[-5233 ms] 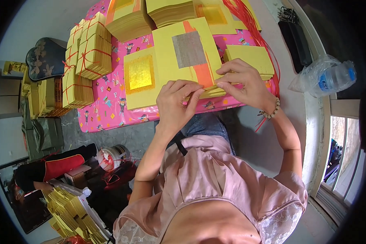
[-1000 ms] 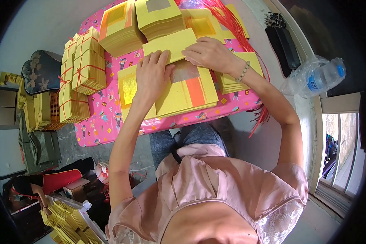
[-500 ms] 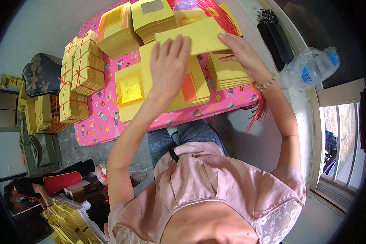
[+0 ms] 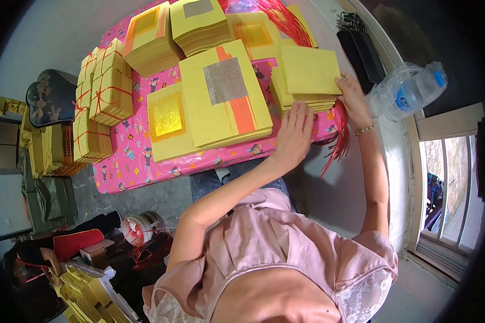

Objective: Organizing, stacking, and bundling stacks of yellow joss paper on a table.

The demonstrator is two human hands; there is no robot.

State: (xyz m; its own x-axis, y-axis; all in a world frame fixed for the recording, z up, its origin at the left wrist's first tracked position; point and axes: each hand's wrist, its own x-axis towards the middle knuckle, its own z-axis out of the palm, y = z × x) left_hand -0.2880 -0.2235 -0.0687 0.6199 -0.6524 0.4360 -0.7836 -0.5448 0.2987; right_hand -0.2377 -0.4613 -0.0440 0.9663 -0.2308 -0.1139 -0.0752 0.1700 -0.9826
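A folded sheet of yellow paper [image 4: 310, 71] lies on top of a small stack of folded yellow paper [image 4: 285, 99] at the table's right side. My right hand [image 4: 355, 102] pinches the sheet's right edge, thumb on top, its other fingers partly hidden. My left hand [image 4: 295, 132] rests its outstretched fingers against the near edge of that stack and holds nothing. Left of it lies a flat pile of yellow paper [image 4: 194, 124], its top sheet bearing a silver square [image 4: 224, 81] and an orange stripe. A sheet with a gold square [image 4: 168, 117] peeks out beside it.
The table has a pink patterned cover [image 4: 126, 172]. Tall paper stacks [image 4: 153, 48] and red-tied bundles [image 4: 112, 94] stand on it, with red strings [image 4: 291, 21] at the back. A plastic bottle [image 4: 421, 91] sits on the right. A co-worker's arm [image 4: 48, 261] is at lower left.
Both hands have moved right and nearer, carrying the folded sheet from above the flat pile onto the small stack. The silver square on the pile is now uncovered.
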